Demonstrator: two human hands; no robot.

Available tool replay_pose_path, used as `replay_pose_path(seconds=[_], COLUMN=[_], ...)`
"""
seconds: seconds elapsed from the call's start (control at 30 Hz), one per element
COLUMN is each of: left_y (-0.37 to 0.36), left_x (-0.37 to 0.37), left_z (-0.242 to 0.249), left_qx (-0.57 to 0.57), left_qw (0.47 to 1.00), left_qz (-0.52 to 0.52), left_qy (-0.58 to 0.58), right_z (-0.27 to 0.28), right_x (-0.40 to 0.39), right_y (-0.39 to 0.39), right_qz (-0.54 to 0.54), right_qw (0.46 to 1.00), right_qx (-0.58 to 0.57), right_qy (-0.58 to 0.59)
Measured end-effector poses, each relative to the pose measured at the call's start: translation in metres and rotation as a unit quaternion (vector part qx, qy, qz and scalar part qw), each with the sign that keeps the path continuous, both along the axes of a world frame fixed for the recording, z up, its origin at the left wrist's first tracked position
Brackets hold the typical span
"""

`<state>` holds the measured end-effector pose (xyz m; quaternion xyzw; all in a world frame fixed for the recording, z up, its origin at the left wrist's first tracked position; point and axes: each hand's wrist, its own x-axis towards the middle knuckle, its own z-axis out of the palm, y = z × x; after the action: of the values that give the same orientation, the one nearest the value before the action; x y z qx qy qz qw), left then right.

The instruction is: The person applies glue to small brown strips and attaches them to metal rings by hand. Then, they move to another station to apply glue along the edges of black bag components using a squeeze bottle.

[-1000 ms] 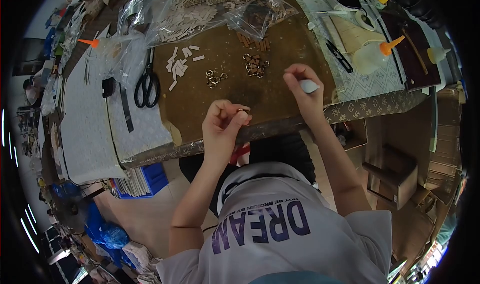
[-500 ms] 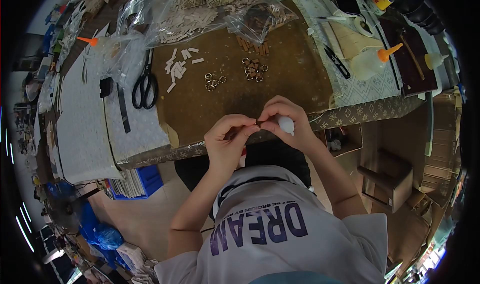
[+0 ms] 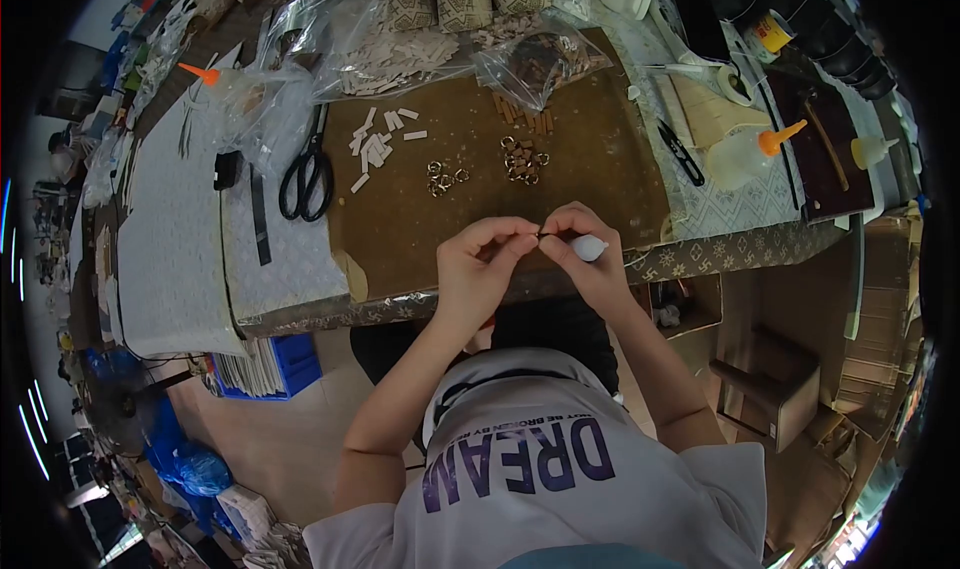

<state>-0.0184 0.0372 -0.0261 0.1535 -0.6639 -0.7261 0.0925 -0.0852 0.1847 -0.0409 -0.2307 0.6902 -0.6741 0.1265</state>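
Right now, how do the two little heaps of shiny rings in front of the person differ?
The left heap is smaller; the right heap is larger and denser.
The left heap seems to be bare rings; the right heap has small brown pieces among its rings.
The left heap sits slightly nearer the person than the right heap.
Both have gold-toned rings and lie on the brown surface.

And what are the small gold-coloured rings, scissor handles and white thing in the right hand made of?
Small rings: probably polished metal, from their bright glints. Scissor handles: likely plastic, smooth, evenly black. White thing: perhaps plastic, matte and pale; the right hand partly hides it.
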Motion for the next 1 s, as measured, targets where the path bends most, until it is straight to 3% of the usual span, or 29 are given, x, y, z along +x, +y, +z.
replay_pose_path(seconds=[0.03,0.17,0.27,0.4,0.5,0.6,0.8,0.9,1.0], left_y=[-0.006,-0.026,-0.042,-0.047,-0.052,-0.056,-0.057,-0.064,-0.063], left_x=[-0.01,-0.044,-0.063,-0.097,-0.126,-0.14,-0.145,-0.129,-0.096], left_z=[-0.006,-0.013,-0.03,-0.02,-0.023,-0.02,-0.015,-0.007,-0.01], left_qx=[-0.088,-0.261,-0.439,-0.364,-0.45,-0.497,-0.566,-0.459,-0.245], left_qw=[0.996,0.964,0.893,0.928,0.889,0.867,0.824,0.888,0.968], left_qz=[-0.002,0.048,0.012,0.028,0.027,-0.022,-0.024,0.007,-0.04], left_qy=[0.017,0.031,0.098,0.077,0.081,0.033,-0.027,0.008,0.028], right_z=[-0.003,-0.002,-0.01,-0.019,-0.015,-0.015,-0.018,-0.012,0.003], right_x=[-0.003,-0.013,-0.021,-0.026,-0.026,-0.026,-0.027,-0.028,-0.023], right_y=[-0.003,-0.006,0.004,0.013,0.012,0.013,0.013,0.011,-0.003], right_qz=[-0.027,-0.146,-0.149,-0.134,-0.127,-0.122,-0.115,-0.11,-0.127], right_qw=[0.999,0.989,0.988,0.989,0.989,0.99,0.991,0.989,0.985], right_qx=[0.014,0.01,-0.032,-0.052,-0.066,-0.057,-0.053,-0.06,-0.098], right_qy=[0.017,0.002,0.0,-0.024,-0.044,-0.038,-0.032,-0.082,-0.07])
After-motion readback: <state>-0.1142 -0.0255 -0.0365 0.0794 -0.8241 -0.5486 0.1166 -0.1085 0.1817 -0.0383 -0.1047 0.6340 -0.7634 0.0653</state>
